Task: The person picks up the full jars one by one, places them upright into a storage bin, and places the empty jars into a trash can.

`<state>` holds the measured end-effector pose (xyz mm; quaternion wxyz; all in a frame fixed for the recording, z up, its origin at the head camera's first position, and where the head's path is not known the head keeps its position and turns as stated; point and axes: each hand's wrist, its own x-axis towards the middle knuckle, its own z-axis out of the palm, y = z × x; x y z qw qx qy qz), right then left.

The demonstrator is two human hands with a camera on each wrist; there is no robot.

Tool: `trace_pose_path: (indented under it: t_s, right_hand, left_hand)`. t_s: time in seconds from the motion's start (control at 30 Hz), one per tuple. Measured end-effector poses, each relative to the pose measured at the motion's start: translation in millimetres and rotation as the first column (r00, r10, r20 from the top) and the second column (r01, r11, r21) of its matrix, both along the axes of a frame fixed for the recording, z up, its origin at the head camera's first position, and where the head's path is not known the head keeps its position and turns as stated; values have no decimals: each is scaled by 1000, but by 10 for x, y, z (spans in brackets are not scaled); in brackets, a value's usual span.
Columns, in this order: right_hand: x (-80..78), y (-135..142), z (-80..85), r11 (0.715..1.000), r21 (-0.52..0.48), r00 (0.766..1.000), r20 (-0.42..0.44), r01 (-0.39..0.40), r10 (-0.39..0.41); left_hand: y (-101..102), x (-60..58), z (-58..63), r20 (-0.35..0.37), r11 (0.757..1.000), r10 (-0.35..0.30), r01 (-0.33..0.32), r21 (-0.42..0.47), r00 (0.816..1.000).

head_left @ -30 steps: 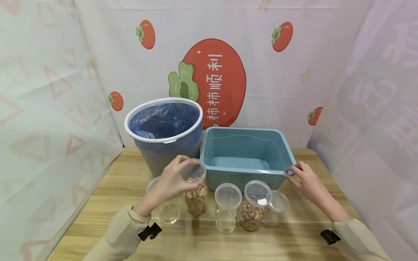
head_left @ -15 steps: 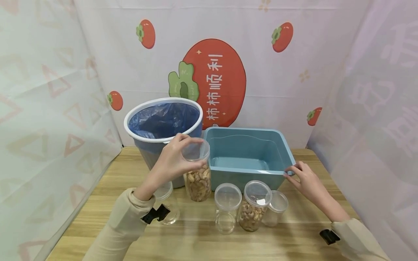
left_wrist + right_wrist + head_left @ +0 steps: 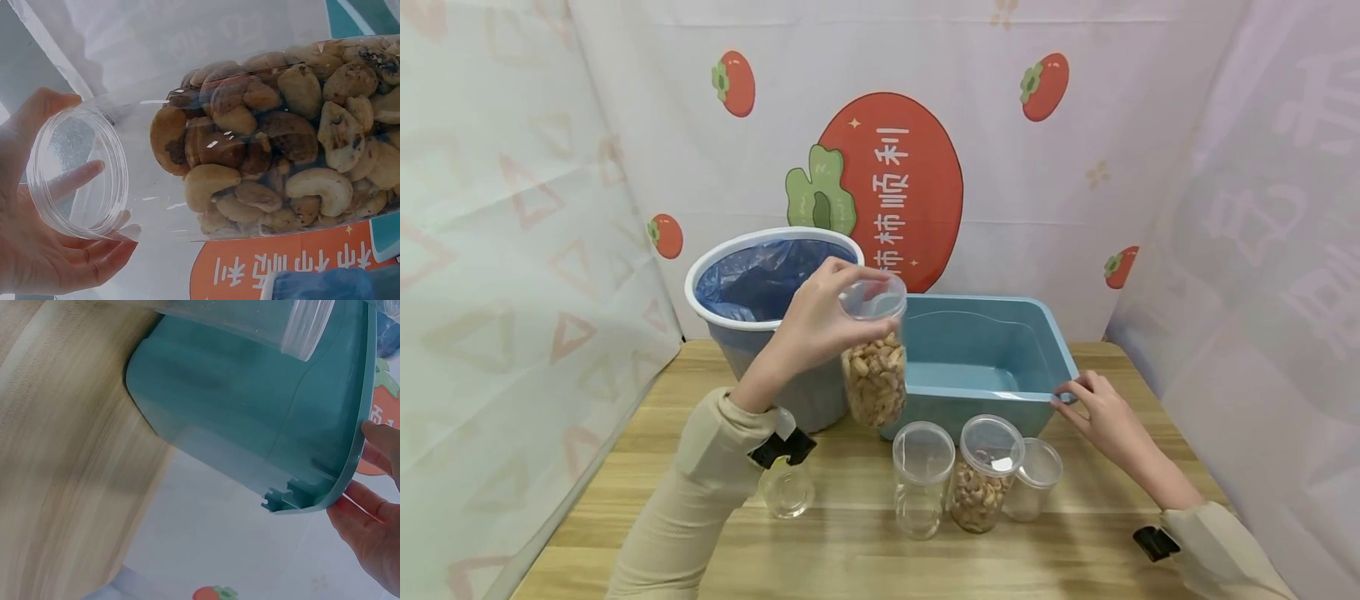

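Note:
My left hand (image 3: 820, 321) grips a clear plastic jar (image 3: 875, 383) around its lid. The jar is upright, held up off the table in front of the tub's left end. Through its wall, cashews (image 3: 269, 150) show in the left wrist view, filling the lower part. At the front right corner of the blue-green plastic tub (image 3: 970, 408), my right hand (image 3: 1105, 421) pinches the rim between thumb and fingers. In the right wrist view the fingers (image 3: 359, 515) lie at the tub's corner. Nothing lies inside the visible part of the tub.
Left of the tub stands a trash bin (image 3: 730, 321) lined with a blue bag. In front are a clear lidded jar (image 3: 922, 454), a jar of cashews (image 3: 981, 492) and a smaller clear jar (image 3: 1037, 467). Another clear jar (image 3: 790, 492) is partly hidden behind my left sleeve.
My left hand has lifted the jar of cashews from low over the table, up and to the right, to overlap the tub's left end. The right hand has stayed on the rim.

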<state>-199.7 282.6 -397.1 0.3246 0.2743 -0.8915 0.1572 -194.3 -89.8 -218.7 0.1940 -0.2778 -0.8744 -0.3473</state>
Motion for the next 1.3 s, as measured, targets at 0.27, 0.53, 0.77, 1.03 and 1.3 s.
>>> trace_pose_path:
  t_s: [0.27, 0.53, 0.77, 1.03, 1.3]
  right_hand:
    - [8, -1, 3, 1000, 1, 1000, 18, 13, -13]
    - [15, -23, -5, 1000, 1, 1000, 21, 16, -16]
    - [26, -10, 5, 1000, -4, 1000, 14, 9, -9]
    - [41, -21, 14, 1000, 11, 1000, 20, 17, -17]
    - [35, -19, 19, 1000, -4, 1000, -3, 2, -2]
  left_hand:
    - [213, -212, 172, 45, 1000, 18, -18, 0, 999]
    - [387, -479, 90, 54, 999, 31, -30, -20, 998]
    - [495, -701, -85, 97, 995, 41, -31, -96, 994]
    - [540, -869, -342, 165, 978, 50, -14, -210, 985]
    - [564, -977, -642, 227, 964, 37, 25, -263, 973]
